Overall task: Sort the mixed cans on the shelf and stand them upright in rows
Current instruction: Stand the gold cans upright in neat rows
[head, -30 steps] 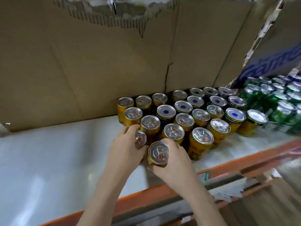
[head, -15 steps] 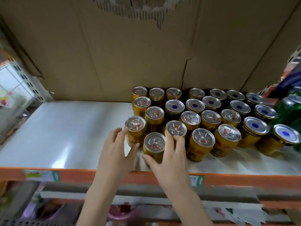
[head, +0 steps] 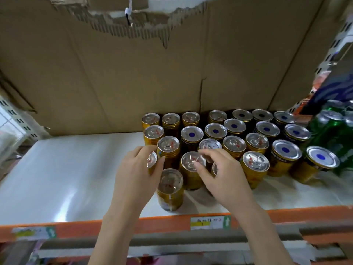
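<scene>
Gold cans with red-marked pull-tab lids and dark cans with blue-dotted lids stand upright in packed rows on a white shelf; one gold can stands alone in front.

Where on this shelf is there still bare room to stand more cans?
The white shelf board lies bare left of the gold cans, from the cardboard back wall to the orange front rail. A narrower strip runs before the right-hand cans. From the gold cans rightward to the green cans it is crowded.

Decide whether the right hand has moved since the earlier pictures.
Yes, rightward: the right hand gripped the front can left of the shelf label; now it is above the label, off that can.
</scene>
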{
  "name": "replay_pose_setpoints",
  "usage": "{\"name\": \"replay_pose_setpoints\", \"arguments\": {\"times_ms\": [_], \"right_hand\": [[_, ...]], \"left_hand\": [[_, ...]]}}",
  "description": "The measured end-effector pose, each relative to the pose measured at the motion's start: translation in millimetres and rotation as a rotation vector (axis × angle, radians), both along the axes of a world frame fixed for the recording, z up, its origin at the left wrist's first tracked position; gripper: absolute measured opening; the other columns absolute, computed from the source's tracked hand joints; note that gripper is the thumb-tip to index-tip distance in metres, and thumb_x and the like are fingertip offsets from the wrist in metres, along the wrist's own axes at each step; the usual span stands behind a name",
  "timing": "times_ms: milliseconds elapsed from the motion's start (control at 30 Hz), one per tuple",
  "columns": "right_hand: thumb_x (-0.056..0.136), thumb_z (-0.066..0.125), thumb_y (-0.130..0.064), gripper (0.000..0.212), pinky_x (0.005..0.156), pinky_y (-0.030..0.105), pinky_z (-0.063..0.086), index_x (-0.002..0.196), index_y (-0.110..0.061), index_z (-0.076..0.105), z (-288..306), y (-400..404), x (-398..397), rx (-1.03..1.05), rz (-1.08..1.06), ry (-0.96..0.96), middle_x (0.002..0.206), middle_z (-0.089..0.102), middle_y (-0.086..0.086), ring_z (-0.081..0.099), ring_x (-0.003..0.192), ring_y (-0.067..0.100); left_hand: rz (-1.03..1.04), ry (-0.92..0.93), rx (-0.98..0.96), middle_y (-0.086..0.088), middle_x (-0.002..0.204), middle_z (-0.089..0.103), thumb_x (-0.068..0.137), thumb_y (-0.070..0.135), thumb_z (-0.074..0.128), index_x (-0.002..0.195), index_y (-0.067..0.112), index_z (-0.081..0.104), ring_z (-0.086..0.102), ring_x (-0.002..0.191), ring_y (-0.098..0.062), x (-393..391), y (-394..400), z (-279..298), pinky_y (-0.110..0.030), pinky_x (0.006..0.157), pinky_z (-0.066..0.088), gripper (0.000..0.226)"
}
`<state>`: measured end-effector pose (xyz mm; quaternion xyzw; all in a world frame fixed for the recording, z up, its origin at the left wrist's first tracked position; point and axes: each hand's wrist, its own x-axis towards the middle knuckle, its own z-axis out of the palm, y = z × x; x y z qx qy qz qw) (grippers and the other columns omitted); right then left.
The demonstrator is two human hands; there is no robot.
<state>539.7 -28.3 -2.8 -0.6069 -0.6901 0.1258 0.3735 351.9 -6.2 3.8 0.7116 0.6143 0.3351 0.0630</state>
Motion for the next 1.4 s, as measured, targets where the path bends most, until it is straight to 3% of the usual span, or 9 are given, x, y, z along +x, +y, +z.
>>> {"name": "replay_pose_setpoints", "arguments": {"times_ms": [100, 200, 400, 667, 733, 867, 1067, 1233, 1400], "right_hand": [[0.084, 0.062, -0.033, 0.033, 0.088, 0.029, 0.043, 0.111, -0.015, 0.064, 2.8, 3.3, 36.5, 0.066, -0.162, -0.146, 0.108, 0.062, -0.002, 0.055, 0.104, 0.016], [0.082, 0.067, -0.026, 0.035, 0.089, 0.040, 0.044, 0.113, -0.011, 0.063, -2.2, -3.9, 76.1, 0.055, -0.362, -0.255, 0.111, 0.063, 0.006, 0.056, 0.107, 0.028], [0.081, 0.067, -0.027, 0.039, 0.090, 0.042, 0.045, 0.114, -0.007, 0.061, -19.5, -20.2, 128.8, 0.000, -0.548, -0.365, 0.111, 0.062, 0.010, 0.056, 0.106, 0.032], [0.078, 0.066, -0.023, 0.037, 0.083, 0.039, 0.048, 0.110, -0.006, 0.063, -19.0, 14.6, 194.7, 0.066, -0.496, -0.358, 0.103, 0.065, 0.009, 0.060, 0.098, 0.031], [0.077, 0.073, -0.020, 0.038, 0.085, 0.040, 0.048, 0.110, -0.005, 0.062, -11.8, 36.2, 215.3, 0.038, -0.447, -0.380, 0.106, 0.064, 0.012, 0.059, 0.101, 0.032], [0.085, 0.063, -0.028, 0.043, 0.094, 0.039, 0.041, 0.122, -0.009, 0.054, 5.6, 86.7, 255.0, -0.094, -0.341, -0.464, 0.124, 0.054, 0.011, 0.050, 0.115, 0.030], [0.088, 0.054, -0.033, 0.042, 0.091, 0.037, 0.041, 0.125, -0.015, 0.045, 15.1, 146.4, 289.0, -0.278, -0.236, -0.648, 0.125, 0.045, 0.010, 0.042, 0.120, 0.030], [0.092, 0.047, -0.031, 0.035, 0.082, 0.036, 0.041, 0.120, -0.011, 0.043, 6.5, 164.7, 293.8, -0.381, -0.117, -0.587, 0.120, 0.043, 0.015, 0.047, 0.112, 0.035], [0.094, 0.045, -0.032, 0.037, 0.084, 0.036, 0.040, 0.124, -0.011, 0.039, 2.7, 168.3, 299.5, -0.414, -0.043, -0.490, 0.120, 0.046, 0.016, 0.050, 0.108, 0.034]], "left_hand": [[-0.094, 0.054, 0.020, -0.006, 0.095, 0.068, 0.081, 0.020, 0.069, 0.101, 0.011, 0.066, 0.061, 0.081, -0.028, 21.4, 19.1, 2.7, -0.026, 0.066, 0.039, 0.021], [-0.193, 0.121, -0.010, -0.006, 0.111, 0.065, 0.086, 0.026, 0.063, 0.116, 0.013, 0.062, 0.059, 0.100, -0.026, 48.8, 28.2, 2.7, -0.032, 0.077, 0.047, 0.033], [-0.422, 0.190, -0.013, -0.005, 0.121, 0.061, 0.084, 0.031, 0.065, 0.125, 0.016, 0.057, 0.054, 0.114, -0.027, 107.3, 37.6, 2.8, -0.041, 0.092, 0.045, 0.044], [-0.491, 0.308, -0.079, 0.009, 0.144, 0.035, 0.093, 0.046, 0.045, 0.142, 0.028, 0.028, 0.029, 0.134, -0.013, 170.2, 67.9, 14.0, -0.029, 0.108, 0.028, 0.055], [-0.481, 0.320, -0.081, 0.008, 0.143, 0.036, 0.093, 0.046, 0.045, 0.141, 0.028, 0.029, 0.031, 0.132, -0.014, 188.5, 81.3, 22.0, -0.029, 0.106, 0.030, 0.054], [-0.465, 0.410, -0.099, 0.002, 0.140, 0.039, 0.094, 0.042, 0.047, 0.142, 0.022, 0.029, 0.036, 0.127, -0.020, 236.6, 111.7, 36.5, -0.030, 0.101, 0.034, 0.055], [-0.419, 0.630, -0.187, -0.008, 0.130, 0.043, 0.090, 0.034, 0.054, 0.130, 0.011, 0.040, 0.040, 0.120, -0.027, 318.7, 146.9, 38.6, -0.037, 0.093, 0.039, 0.048], [-0.332, 0.696, -0.422, -0.013, 0.131, 0.039, 0.084, 0.038, 0.061, 0.131, 0.009, 0.040, 0.036, 0.123, -0.030, 353.3, 163.9, 25.7, -0.036, 0.094, 0.038, 0.059], [-0.217, 0.729, -0.490, -0.017, 0.130, 0.035, 0.078, 0.038, 0.067, 0.130, 0.008, 0.036, 0.037, 0.120, -0.034, 370.8, 166.5, 18.8, -0.038, 0.095, 0.038, 0.068]]}}
